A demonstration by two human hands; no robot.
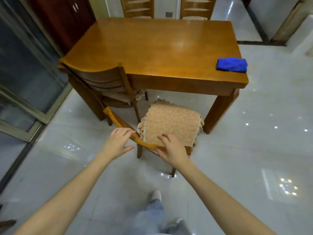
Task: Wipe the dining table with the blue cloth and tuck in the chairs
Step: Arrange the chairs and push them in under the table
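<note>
Reaching left hand, right hand, fingers spread over chair backrest

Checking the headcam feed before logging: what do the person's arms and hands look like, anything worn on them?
Both forearms are bare, no sleeves in view. The left hand and right hand carry no gloves, rings, watch or bands that I can see. Lower down, light blue jeans and a pale shoe show.

A glossy pale tiled floor is dotted with light reflections — flanked by a dark red cabinet and sliding glass door.
</note>
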